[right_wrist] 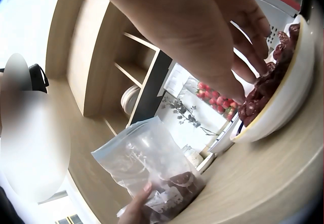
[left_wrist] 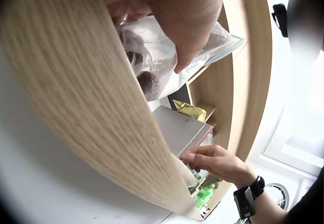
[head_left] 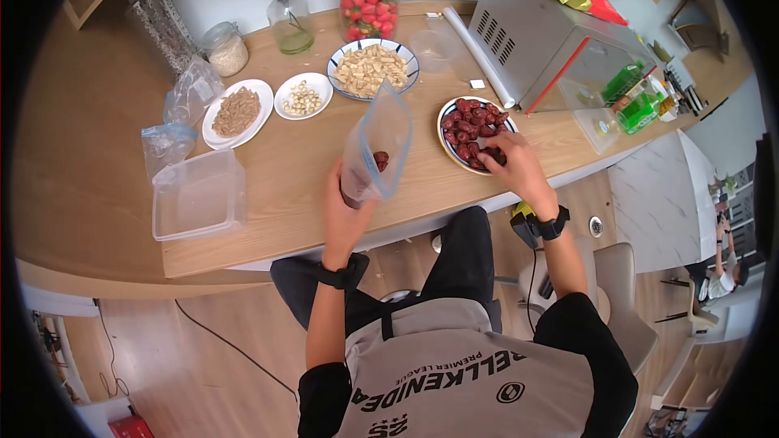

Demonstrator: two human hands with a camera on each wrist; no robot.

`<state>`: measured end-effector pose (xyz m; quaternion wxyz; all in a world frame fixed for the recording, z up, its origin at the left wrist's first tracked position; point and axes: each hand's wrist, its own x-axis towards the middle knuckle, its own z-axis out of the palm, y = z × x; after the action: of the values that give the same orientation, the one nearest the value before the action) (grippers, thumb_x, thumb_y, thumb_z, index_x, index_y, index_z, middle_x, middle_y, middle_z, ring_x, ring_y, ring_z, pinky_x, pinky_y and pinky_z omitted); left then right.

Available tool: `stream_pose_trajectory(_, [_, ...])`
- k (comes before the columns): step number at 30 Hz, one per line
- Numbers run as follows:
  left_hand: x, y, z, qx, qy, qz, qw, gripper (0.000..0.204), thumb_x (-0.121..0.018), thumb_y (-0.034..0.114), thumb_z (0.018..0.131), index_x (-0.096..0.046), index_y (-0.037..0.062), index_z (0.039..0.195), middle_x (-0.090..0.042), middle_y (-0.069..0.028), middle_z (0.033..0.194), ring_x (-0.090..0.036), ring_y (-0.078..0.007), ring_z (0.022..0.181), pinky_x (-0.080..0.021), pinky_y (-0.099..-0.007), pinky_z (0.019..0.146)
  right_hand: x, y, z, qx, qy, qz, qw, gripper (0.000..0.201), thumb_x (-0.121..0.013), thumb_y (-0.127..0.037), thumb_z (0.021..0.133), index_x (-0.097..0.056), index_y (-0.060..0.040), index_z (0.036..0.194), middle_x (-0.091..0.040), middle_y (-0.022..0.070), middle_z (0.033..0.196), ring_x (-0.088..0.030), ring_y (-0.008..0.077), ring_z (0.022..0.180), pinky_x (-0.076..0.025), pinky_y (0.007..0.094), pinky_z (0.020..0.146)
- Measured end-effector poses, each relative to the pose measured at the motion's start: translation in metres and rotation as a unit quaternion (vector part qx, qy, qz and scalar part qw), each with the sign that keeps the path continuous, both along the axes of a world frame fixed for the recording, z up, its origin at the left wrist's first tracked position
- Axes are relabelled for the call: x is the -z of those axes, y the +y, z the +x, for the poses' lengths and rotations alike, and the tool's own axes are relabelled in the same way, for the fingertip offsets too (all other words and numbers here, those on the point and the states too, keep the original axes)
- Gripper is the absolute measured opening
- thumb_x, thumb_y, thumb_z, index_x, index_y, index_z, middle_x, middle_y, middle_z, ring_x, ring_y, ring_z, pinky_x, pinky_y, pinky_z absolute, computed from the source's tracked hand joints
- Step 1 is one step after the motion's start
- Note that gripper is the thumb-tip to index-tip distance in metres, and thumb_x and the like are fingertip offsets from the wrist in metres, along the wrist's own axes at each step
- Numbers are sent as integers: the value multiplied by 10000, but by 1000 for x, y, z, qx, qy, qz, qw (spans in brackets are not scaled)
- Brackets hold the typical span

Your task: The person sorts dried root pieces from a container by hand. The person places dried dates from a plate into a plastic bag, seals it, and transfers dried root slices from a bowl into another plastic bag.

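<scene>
A clear zip bag [head_left: 375, 142] with a blue-edged opening stands upright at the table's front edge, held by the left hand [head_left: 345, 215]. Dark red dates show inside the bag [right_wrist: 167, 183] in the right wrist view. In the left wrist view, the thumb of the left hand [left_wrist: 177, 16] lies across the bag [left_wrist: 157, 57]. To the right, the right hand [head_left: 523, 169] is over a bowl [head_left: 445, 144] of red dates [head_left: 471, 123], its fingertips among them. The right wrist view shows the fingers of the right hand [right_wrist: 202, 36] bent loosely at the dates [right_wrist: 263, 89].
Plates of shredded food [head_left: 237, 112], pale nuts [head_left: 303, 97] and chopped pieces [head_left: 372, 70] stand behind the bag. At the left is an empty plastic box [head_left: 200, 195]. A strawberry container [head_left: 370, 0], glass vase [head_left: 290, 24] and grey oven [head_left: 540, 32] stand at the back.
</scene>
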<state>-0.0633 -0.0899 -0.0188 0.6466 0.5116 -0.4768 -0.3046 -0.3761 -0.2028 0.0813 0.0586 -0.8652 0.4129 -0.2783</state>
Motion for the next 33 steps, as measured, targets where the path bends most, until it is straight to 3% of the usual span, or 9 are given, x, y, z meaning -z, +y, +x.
stream_pose_trajectory(1, [2,0,1,-1,-1,0,1000,782,-813,59,801,-433,-32,1478,-595,-185,1377,-600,-268,1266,-478,-393,1066,3,1,-4,9,27,36,999,252,-794,-128,841,-720,17,1033,-676,169,1043,-625,370,1019,-521,447,885])
stream_pose_trajectory(8, [-5,1,1,-4,-41,1,999,758,-788,51,793,-448,-33,1464,-630,-193,1340,-629,-275,1233,-492,-392,1047,20,-2,-6,20,37,26,999,266,-795,-100,813,-717,10,1042,-677,172,1053,-605,392,1058,-503,447,941])
stream_pose_trajectory(11, [-9,3,2,-6,-43,9,999,739,-798,76,800,-465,-21,1453,-646,-189,1324,-641,-274,1225,-495,-388,1040,24,-1,-1,-7,-14,-14,1000,214,-767,-64,857,-715,8,1051,-688,154,1056,-651,333,991,-527,404,880])
stream_pose_trajectory(13, [-6,2,2,3,-31,2,1000,720,-810,98,809,-484,-9,1442,-664,-179,1300,-652,-271,1212,-498,-385,1034,20,3,4,24,-165,86,982,188,-743,-32,904,-717,7,1087,-695,108,1030,-664,206,879,-527,323,788])
stream_pose_trajectory(18, [-10,3,0,4,-49,8,999,658,-777,66,860,-477,-21,1439,-644,-169,1345,-643,-248,1234,-496,-382,1060,-55,35,61,0,-277,78,958,272,-768,-36,890,-714,-8,1155,-729,91,1038,-668,154,874,-533,309,787])
stream_pose_trajectory(20, [-12,3,0,7,-60,13,998,601,-744,30,904,-470,-33,1435,-624,-157,1388,-636,-237,1252,-493,-382,1087,-81,39,86,-102,-317,65,941,300,-772,-53,892,-711,-14,1183,-731,90,1079,-668,152,903,-525,302,798])
stream_pose_trajectory(23, [-3,1,2,17,-48,-8,999,589,-747,30,905,-479,-31,1426,-625,-159,1382,-628,-237,1259,-492,-389,1089,-100,37,115,-148,-263,-7,953,306,-767,-67,900,-713,-23,1198,-726,83,1097,-679,145,903,-526,291,766])
stream_pose_trajectory(28, [19,-5,3,19,-3,-15,1000,764,-834,127,834,-432,-67,1454,-613,-193,1347,-610,-247,1248,-486,-383,1057,-62,23,82,-76,-241,18,967,290,-759,-74,910,-714,-23,1192,-721,92,1087,-680,156,823,-532,290,691])
stream_pose_trajectory(33, [-3,1,1,36,0,-1,999,775,-844,127,834,-430,-43,1467,-601,-175,1360,-600,-247,1256,-471,-386,1074,-2,8,13,25,-150,74,986,233,-773,-62,891,-719,3,1108,-718,111,1005,-697,204,817,-556,318,704])
